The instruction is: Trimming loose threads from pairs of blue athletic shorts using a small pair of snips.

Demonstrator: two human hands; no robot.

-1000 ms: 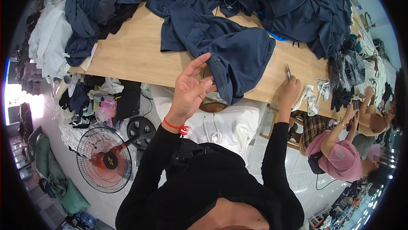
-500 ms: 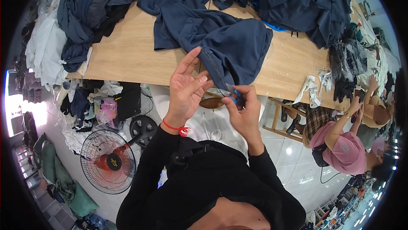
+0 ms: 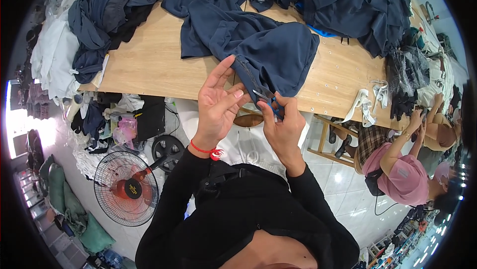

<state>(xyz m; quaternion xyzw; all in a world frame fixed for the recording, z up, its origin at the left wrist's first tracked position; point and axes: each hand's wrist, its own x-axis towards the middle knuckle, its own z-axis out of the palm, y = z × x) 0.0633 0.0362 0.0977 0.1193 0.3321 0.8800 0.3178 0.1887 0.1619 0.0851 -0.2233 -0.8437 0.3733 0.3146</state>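
A navy garment (image 3: 258,40) lies on the wooden table (image 3: 149,65), one folded part hanging over the near edge. My left hand (image 3: 217,101), with a red cord at the wrist, pinches the garment's hem between thumb and fingers, the other fingers spread upward. My right hand (image 3: 281,126) holds small blue-handled thread snips (image 3: 267,99), their blades pointing at the hem right beside the left thumb. Both hands meet just below the table edge, above my lap.
More dark garments (image 3: 348,0) are heaped at the table's back and left. A floor fan (image 3: 126,188) stands lower left beside bags and clutter. A person in a pink top (image 3: 397,169) sits at the right. White strips (image 3: 365,105) hang off the table edge.
My right hand came from the table's right side to the hem with the snips. My left hand closed its thumb and fingers on the hem.
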